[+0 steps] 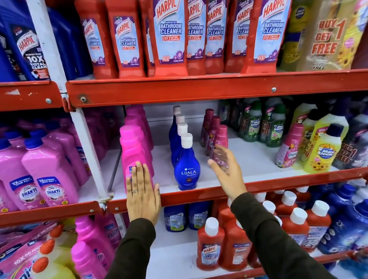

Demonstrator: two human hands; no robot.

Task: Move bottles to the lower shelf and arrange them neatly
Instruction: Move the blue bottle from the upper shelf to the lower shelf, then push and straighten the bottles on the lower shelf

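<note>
On the middle shelf [259, 161] stand three rows of bottles running front to back. My left hand [142, 195] lies flat, fingers together, against the front of the bright pink bottle [132, 153] at the head of the left row. A blue Ujala bottle [186, 164] with a white cap leads the centre row. My right hand [226, 169] hovers with fingers spread right in front of the small dark-pink bottle [221, 139] of the right row; it is blurred and grips nothing. The lower shelf [177, 263] below has a bare white patch in the middle.
Red Harpic bottles [169, 28] fill the top shelf. Green and yellow Max Kleen bottles [323, 146] crowd the middle shelf's right, one pink bottle leaning there. Pink Shakti bottles [49, 174] stand in the left bay. The lower shelf holds red Harpic bottles [209, 245], pink bottles and Vanish packs.
</note>
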